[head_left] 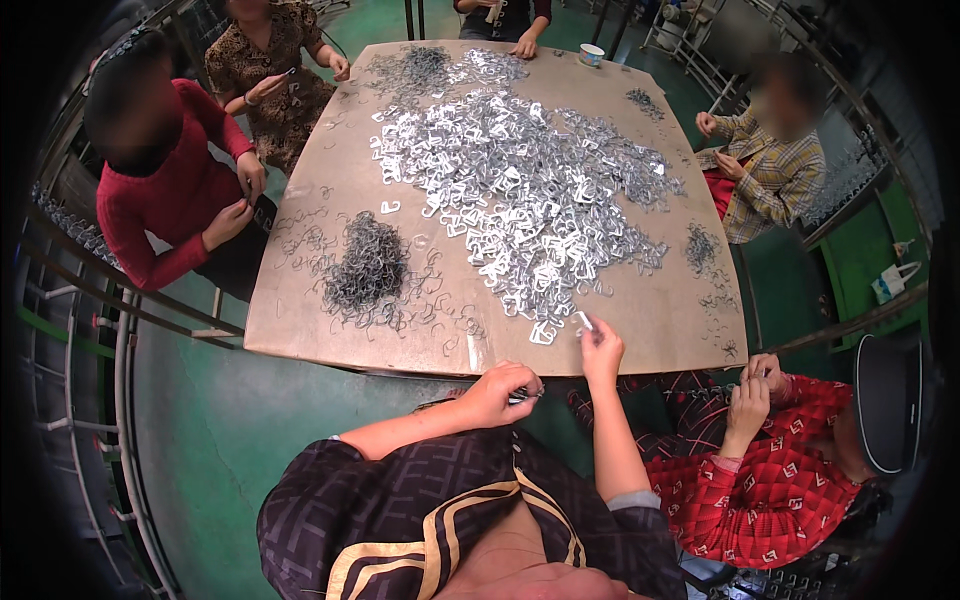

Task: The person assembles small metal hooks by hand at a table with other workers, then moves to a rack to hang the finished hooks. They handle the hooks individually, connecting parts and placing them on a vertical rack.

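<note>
My right hand [602, 352] is raised at the table's near edge and pinches a small silver metal hook [584, 320]. Just beyond it lie the closest loose pieces of a big heap of silver metal hooks [540, 190]. My left hand [503, 388] is closed in front of my body, just off the near edge. Something dark with a shiny part shows between its fingers, too small to make out. To the left on the table is a tangled pile of thin dark wire clips [368, 262], with more scattered around it.
The brown-topped table [300, 310] has people around it. A person in red [745, 480] sits close on my right, hands near the corner. Others handle small pieces at the left, far and right sides. A white cup [591, 54] stands at the far edge.
</note>
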Demonstrator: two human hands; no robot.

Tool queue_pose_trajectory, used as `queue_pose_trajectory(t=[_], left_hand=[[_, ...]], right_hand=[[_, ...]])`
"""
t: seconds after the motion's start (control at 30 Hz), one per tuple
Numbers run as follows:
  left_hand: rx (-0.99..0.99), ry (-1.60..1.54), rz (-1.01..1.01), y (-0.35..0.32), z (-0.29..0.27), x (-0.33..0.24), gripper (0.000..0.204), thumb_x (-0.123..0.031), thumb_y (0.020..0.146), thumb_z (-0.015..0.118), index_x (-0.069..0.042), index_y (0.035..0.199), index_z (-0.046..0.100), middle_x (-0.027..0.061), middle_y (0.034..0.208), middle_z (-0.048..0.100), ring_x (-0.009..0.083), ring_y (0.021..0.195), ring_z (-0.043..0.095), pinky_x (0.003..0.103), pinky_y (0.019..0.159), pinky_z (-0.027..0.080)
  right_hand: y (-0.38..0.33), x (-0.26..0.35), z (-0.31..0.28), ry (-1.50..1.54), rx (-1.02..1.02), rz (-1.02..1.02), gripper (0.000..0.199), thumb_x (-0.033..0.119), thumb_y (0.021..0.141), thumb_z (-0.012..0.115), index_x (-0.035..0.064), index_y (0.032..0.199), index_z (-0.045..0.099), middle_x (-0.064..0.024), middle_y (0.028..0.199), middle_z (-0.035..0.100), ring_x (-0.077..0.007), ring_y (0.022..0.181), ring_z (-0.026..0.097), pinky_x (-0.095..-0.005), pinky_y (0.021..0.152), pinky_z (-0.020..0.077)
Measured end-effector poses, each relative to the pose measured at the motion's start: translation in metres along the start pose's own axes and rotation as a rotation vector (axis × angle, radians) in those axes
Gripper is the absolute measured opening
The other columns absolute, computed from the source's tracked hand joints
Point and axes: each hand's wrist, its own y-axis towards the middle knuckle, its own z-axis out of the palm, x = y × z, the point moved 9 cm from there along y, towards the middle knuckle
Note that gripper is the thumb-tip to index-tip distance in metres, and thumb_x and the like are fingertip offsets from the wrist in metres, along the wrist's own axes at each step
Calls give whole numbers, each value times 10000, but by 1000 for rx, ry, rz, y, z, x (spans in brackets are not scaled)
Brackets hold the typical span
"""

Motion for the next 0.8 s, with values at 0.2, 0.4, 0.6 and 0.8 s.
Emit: queue_pose_trajectory(t=[0.2,0.4,0.6,0.8], left_hand=[[-89,56,-28,2,-2,5,144,-43,701,655,-54,769,528,82,769,604,272,754,591,358,716,427],[-98,146,-37,2,-1,1,146,-62,702,668,-62,777,544,88,718,568,288,702,562,374,681,412],[-91,149,-50,-5,1,3,160,-77,691,672,-66,788,545,80,721,574,279,709,568,374,692,417],[-84,147,12,-8,0,1,166,-69,686,665,-68,796,541,79,735,581,284,733,575,371,707,428]], right_hand=[[-62,87,-3,413,252,15,233,-24,780,609,-4,1009,647,-76,814,645,-105,663,612,-231,589,482],[-73,125,-23,229,208,-133,217,-24,765,611,1,976,655,-114,770,614,-169,646,621,-255,597,498],[-81,127,-21,211,194,-178,213,-35,771,594,-15,976,647,-115,787,615,-176,651,623,-261,592,502],[-87,123,-19,261,216,-131,256,-62,759,591,-8,1006,636,-99,803,604,-149,676,614,-243,610,494]])
